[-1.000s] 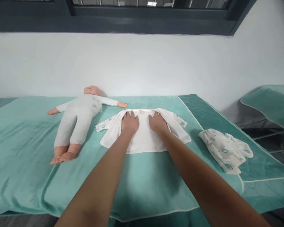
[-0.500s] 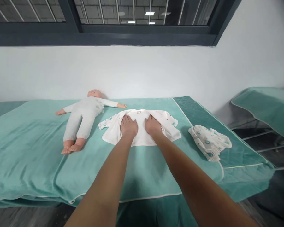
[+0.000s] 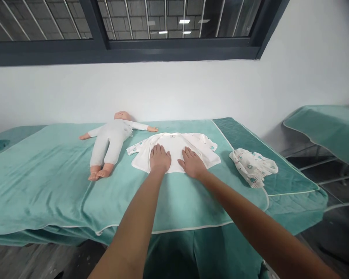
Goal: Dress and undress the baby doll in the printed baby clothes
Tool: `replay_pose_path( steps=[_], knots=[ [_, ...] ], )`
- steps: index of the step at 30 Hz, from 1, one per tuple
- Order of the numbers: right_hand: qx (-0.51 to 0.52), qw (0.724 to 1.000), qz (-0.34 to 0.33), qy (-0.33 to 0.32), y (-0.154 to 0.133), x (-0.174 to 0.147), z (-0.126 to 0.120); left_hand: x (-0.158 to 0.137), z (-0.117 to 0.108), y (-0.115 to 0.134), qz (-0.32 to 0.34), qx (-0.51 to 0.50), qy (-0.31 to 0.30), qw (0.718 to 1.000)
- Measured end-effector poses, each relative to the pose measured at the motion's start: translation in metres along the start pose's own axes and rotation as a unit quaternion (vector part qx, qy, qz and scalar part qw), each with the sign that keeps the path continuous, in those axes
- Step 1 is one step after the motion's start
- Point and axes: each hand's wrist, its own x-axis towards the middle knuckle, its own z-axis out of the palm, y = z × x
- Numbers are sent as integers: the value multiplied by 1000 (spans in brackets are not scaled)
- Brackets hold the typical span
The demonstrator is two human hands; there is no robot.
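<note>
A small white baby shirt [image 3: 176,149] lies spread on the green bed cover, its front opened outward and a printed sleeve showing on each side. My left hand [image 3: 160,158] rests flat on its left half, fingers extended. On the right half, my right hand [image 3: 192,162] also presses down flat, thumb out to the side. Neither hand grasps the cloth. To the left, a baby doll [image 3: 112,143] in a white body suit lies on its back with arms stretched wide. A crumpled white printed baby garment [image 3: 253,166] sits to the right of the shirt.
The green cover [image 3: 61,186] drapes over the bed's front edge. A white wall [image 3: 174,91] with a dark window frame [image 3: 177,52] stands behind. At the far right is another green-covered surface [image 3: 328,128] above metal bars.
Both hands have slid slightly toward me over the shirt, and their fingers are straighter and flatter. The view has shifted a little. The doll and crumpled garment stay put.
</note>
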Motion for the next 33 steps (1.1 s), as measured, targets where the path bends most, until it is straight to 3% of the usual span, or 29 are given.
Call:
replay_pose_path(
  steps=[3,6,9,11,12,14,16,20,27,30,33],
  knots=[
    [26,998,-60,12,4,-31,-2,-1,1,-1,8,0,22,1000],
    [142,987,-78,-9,18,-45,-17,-2,1,-2,19,-4,45,999],
    [251,965,29,67,49,-32,-40,-2,2,-3,21,-11,64,998],
    [218,952,127,175,76,-15,-53,-3,2,-4,22,-15,74,997],
    [183,946,179,199,90,-6,-56,-3,1,-4,24,-17,79,996],
    [136,943,254,164,115,10,-56,-3,1,-4,27,-22,85,996],
    [128,940,288,131,131,23,-50,-3,1,-4,26,-26,90,995],
    [162,931,285,161,146,37,-37,-2,-1,-5,20,-35,95,995],
    [239,882,257,314,168,60,-38,7,-3,-4,6,-45,96,994],
    [227,859,228,399,177,66,-35,11,-2,-4,4,-46,102,994],
    [186,856,213,433,180,67,-26,14,-1,-4,3,-46,112,993]
  ],
)
